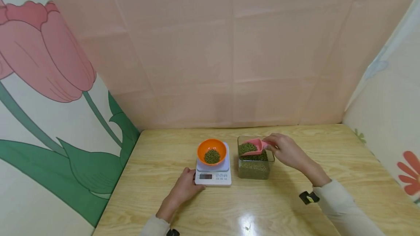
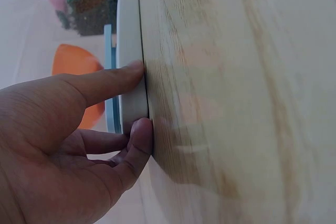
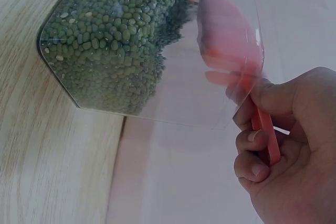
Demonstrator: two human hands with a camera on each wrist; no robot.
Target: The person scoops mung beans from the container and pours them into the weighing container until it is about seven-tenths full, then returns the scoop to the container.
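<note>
My right hand grips the handle of a pink scoop over the clear container. In the head view the scoop bears green mung beans. More mung beans fill the container, seen through its wall in the right wrist view. Left of it stands a white kitchen scale with an orange bowl on its platform, some mung beans lying in the bottom. My left hand holds the scale's front left corner, thumb and fingertips against its edges, as the left wrist view shows.
All of it stands on a wooden table. A pinkish cloth backdrop rises along the table's far edge. Panels with printed flowers flank the left and right sides. The container stands just right of the scale, with a narrow gap between.
</note>
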